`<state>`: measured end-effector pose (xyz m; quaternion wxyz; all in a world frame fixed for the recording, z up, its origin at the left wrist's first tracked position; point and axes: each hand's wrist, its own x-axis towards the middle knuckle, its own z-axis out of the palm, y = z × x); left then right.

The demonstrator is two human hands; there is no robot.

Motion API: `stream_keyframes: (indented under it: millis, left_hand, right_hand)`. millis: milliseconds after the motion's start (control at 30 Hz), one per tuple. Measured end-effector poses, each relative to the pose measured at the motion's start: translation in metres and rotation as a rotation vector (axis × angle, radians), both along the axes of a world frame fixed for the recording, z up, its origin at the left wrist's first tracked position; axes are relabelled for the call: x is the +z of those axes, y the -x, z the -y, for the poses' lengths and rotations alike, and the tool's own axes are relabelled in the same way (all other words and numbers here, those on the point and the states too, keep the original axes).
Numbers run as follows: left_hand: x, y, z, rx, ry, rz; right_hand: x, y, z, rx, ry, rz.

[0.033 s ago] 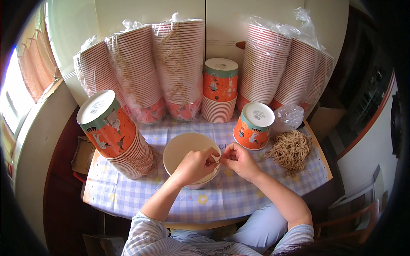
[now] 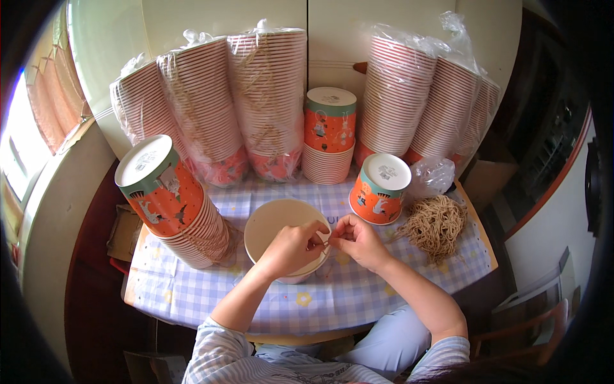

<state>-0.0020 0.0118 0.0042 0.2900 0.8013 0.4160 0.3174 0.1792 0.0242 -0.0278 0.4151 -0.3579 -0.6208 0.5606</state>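
A large open paper cup [image 2: 272, 224] stands upright on the table in front of me, its pale inside showing. My left hand [image 2: 295, 248] reaches over its near right rim with thumb and fingers pinched. Close against those fingertips, my right hand [image 2: 361, 246] pinches too, just outside the rim. Between the fingertips runs a thin beige string [image 2: 326, 243], mostly hidden by the fingers. Right of my right hand lies a tangled heap of beige string [image 2: 436, 227]. Just beyond that hand, an orange and green paper cup [image 2: 377, 200] sits upside down.
At left leans a stack of upside-down cups [image 2: 160, 192] with string hanging at its side. Tall plastic-wrapped cup stacks [image 2: 268, 96] line the back, with an unwrapped stack [image 2: 329, 134] among them. A crumpled clear bag [image 2: 432, 176] lies beyond the string heap. A checked cloth [image 2: 230, 304] covers the table.
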Motion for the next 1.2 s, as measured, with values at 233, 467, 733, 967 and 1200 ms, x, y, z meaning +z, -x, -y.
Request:
stream_keyframes:
  millis: [233, 467, 733, 967, 1200]
  left_hand:
    - [0.008, 0.004, 0.000, -0.077, 0.049, 0.003]
    - [0.012, 0.009, 0.000, -0.131, 0.090, 0.026]
    - [0.006, 0.010, -0.003, -0.151, 0.136, 0.137]
    - [0.001, 0.010, -0.007, -0.179, 0.182, 0.200]
    - [-0.004, 0.010, -0.009, -0.230, 0.230, 0.295]
  right_hand:
    - [0.000, -0.001, 0.000, -0.012, -0.032, 0.037]
    - [0.001, -0.001, 0.001, 0.021, -0.010, 0.053]
    - [0.005, -0.007, 0.000, 0.103, 0.001, 0.085]
    - [0.019, -0.013, 0.004, 0.198, -0.141, 0.138]
    - [0.025, -0.009, 0.007, 0.078, -0.315, 0.257]
